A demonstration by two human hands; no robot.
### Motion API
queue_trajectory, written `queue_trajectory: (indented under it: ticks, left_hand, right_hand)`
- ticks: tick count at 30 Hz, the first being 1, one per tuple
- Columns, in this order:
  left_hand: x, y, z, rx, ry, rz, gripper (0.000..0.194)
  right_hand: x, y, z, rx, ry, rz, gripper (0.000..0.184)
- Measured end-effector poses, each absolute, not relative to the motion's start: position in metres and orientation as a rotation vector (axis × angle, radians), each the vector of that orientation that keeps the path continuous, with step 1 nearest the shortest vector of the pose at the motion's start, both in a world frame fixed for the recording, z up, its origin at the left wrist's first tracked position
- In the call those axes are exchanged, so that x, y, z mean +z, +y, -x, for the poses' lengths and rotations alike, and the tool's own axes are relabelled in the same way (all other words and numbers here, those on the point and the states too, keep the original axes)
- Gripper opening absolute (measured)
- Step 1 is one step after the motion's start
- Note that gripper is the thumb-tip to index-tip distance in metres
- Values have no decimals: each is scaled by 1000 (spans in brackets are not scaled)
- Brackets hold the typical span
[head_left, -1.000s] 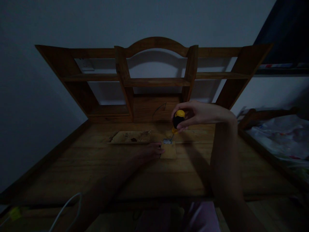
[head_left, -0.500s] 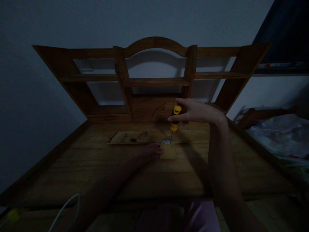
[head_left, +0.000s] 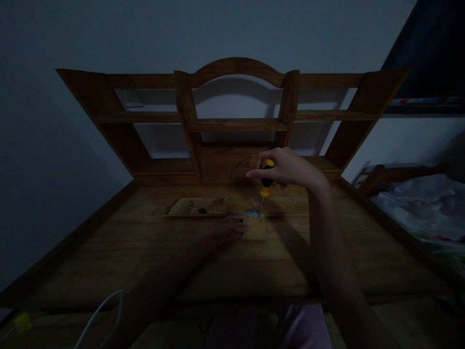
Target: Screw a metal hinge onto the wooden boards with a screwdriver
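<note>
My right hand (head_left: 288,167) is closed around the yellow and black handle of a screwdriver (head_left: 267,182). The shaft slants slightly, its tip down at the right end of a small metal hinge (head_left: 253,213). That hinge lies along the far edge of a small pale wooden board (head_left: 255,229) on the desk. My left hand (head_left: 229,228) grips the board's left edge, with one finger on its top face; the other fingers are partly in shadow. The screw under the tip is too small to make out.
A wooden desk (head_left: 145,257) with raised side edges carries a shelf unit (head_left: 238,125) at its back. Left of the hinge lies a rough, broken-edged wood strip (head_left: 189,207). A white cable (head_left: 96,312) loops at lower left. Plastic bags (head_left: 425,203) lie to the right.
My right hand has rotated on the screwdriver handle, its fingers reaching further left. The screwdriver leans a little more to the right. My left hand and the board stay together.
</note>
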State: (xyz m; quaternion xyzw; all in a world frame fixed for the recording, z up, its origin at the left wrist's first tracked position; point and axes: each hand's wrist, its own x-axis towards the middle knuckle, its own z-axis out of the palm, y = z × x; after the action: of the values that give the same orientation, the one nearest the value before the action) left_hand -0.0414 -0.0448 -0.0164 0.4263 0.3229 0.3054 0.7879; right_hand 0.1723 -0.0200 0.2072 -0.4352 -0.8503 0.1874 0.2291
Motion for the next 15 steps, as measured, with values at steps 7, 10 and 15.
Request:
queue_trajectory:
  ticks: [7, 10, 15]
  left_hand:
    - [-4, -49, 38, 661, 757, -890, 35]
    - [0, -51, 38, 655, 747, -869, 36]
    - [-4, -49, 39, 653, 763, -891, 40]
  right_hand:
    - [212, -20, -183, 979, -2440, 884, 38]
    - [213, -21, -190, 1133, -2468, 816, 44]
    - [210, -19, -201, 1275, -2429, 837, 55]
